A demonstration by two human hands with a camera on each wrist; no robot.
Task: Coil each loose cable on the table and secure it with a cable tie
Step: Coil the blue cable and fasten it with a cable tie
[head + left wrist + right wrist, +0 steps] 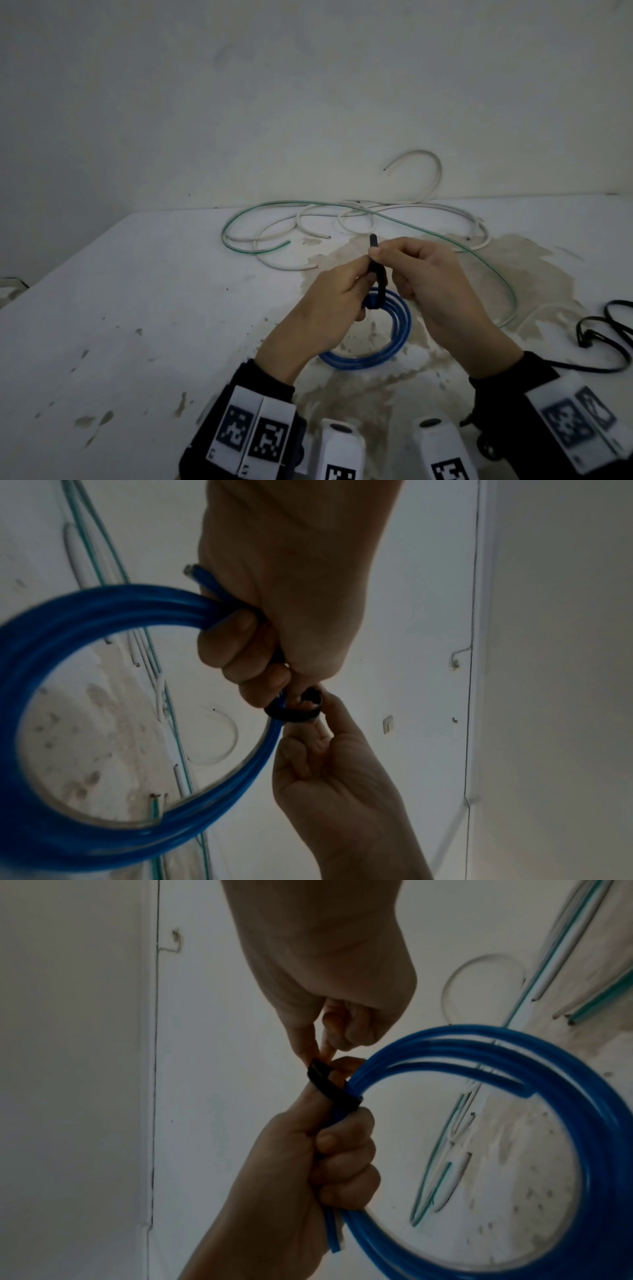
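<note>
Closest to you, above the near part of the stained white table (pixel 137 308), your left hand (pixel 329 305) has its fingers curled tight round the blue cable coil (pixel 383 353), bunching the loops together where they cross; the left wrist view shows one cut end of the blue cable poking out beside the fist. The coil hangs from that grip over the table, its lower arc toward you. A black cable tie (pixel 376 270) is wrapped around the bundled loops just above your left fingers, and its free tail sticks up between both hands. Your right hand (pixel 431 287) pinches that tie between thumb and forefinger, the other fingers folded into the palm. Off to your right, a black cable (pixel 613 329) lies loose on the table. Farther back, a green cable (pixel 445 246) sweeps in a long curve across the tabletop, tangled over several white cables (pixel 291 236) near the wall (pixel 308 85), one white end arching up against it.
</note>
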